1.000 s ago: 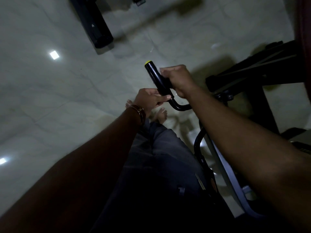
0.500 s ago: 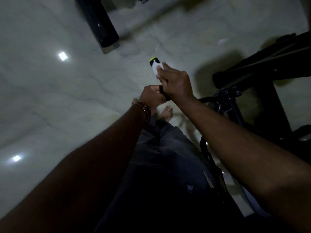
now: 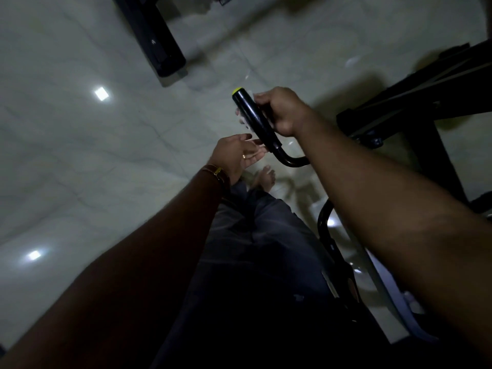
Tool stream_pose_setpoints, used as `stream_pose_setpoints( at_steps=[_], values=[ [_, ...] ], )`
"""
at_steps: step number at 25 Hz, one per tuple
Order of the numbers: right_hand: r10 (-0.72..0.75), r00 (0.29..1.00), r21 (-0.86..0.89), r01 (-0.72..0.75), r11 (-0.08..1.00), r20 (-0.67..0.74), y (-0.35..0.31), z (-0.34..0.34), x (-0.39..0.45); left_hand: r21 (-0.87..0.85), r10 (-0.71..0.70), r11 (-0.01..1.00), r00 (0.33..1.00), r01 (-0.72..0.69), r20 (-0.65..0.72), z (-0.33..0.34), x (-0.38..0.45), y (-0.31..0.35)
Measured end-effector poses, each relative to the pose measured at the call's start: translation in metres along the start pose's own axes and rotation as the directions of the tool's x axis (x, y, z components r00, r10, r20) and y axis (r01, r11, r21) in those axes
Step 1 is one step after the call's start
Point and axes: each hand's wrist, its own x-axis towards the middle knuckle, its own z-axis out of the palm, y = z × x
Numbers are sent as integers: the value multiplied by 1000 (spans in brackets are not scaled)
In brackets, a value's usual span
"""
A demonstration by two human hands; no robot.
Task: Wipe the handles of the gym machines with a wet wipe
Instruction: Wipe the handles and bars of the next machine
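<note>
Left hand (image 3: 235, 155) let go, open | right hand (image 3: 282, 111) grips handle (image 3: 255, 121) | yellow-capped end points up-left

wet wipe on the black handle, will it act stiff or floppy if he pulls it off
Probably floppy: the wet wipe shows only as a thin pale edge past the handle, wrapped under the right hand. Likely light, since fingers alone hold it. Being wet, it may cling.

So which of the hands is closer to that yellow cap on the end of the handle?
The right hand: it grips the handle just below the yellow cap. The left hand is open, lower down by the bend.
</note>
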Motion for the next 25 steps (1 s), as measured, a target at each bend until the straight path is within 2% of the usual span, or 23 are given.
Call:
stream_pose_setpoints(
  at_steps=[3, 4, 6, 8, 9, 10, 11, 12, 13, 14, 15, 16, 20, 22, 23, 25],
  values=[
    [171, 962, 92, -194, 977, 211, 7, -11, -4, -13, -35, 999, 996, 37, 79, -2, -1, 3],
    [209, 950, 81, -233, 969, 234, 14, -17, -9, -7, -44, 999, 993, 45, 107, -3, -1, 3],
    [229, 955, 45, -241, 969, 191, 29, -26, -24, 29, -78, 997, 986, 74, 150, -3, -3, 2],
    [100, 994, 7, -101, 995, 44, 40, -33, -37, 64, -99, 994, 983, 90, 156, -1, -6, -3],
    [-45, 997, -71, 41, 997, -60, 44, -33, -42, 42, -87, 996, 987, 82, 136, 1, -5, -4],
    [-225, 961, -232, 185, 955, -160, 47, -29, -45, 1, -63, 998, 993, 63, 96, 2, -3, -5],
    [-414, 883, -437, 291, 851, -219, 49, -23, -47, -46, -32, 998, 998, 35, 54, 3, 0, -4],
    [-574, 790, -639, 331, 695, -215, 52, -17, -46, -89, -3, 996, 1000, 4, 16, 4, 4, -3],
    [-688, 709, -812, 305, 498, -155, 53, -6, -44, -126, 22, 992, 1000, -23, -13, 6, 7, -1],
    [-754, 653, -913, 265, 311, -67, 52, 5, -38, -152, 41, 987, 998, -47, -41, 8, 9, 2],
    [-796, 605, -952, 242, 185, -1, 48, 17, -29, -170, 54, 983, 996, -65, -70, 9, 10, 4],
    [-825, 563, -962, 245, 117, 43, 42, 29, -18, -173, 61, 982, 993, -79, -106, 8, 10, 5],
    [-897, 413, -950, 310, -26, 159, 32, 33, 1, -114, 49, 992, 994, -60, -98, 0, 6, 7],
    [-897, 395, -956, 278, -92, 201, 58, 14, -13, -96, 46, 994, 997, -52, -64, -4, 4, 6],
    [-900, 386, -958, 270, -99, 201, 76, 4, -23, -99, 41, 994, 998, -45, -44, -5, 3, 5],
    [-930, 336, -954, 295, -47, 150, 108, -18, -42, -109, 21, 994, 999, -24, -25, -6, 6, 3]
  ],
)
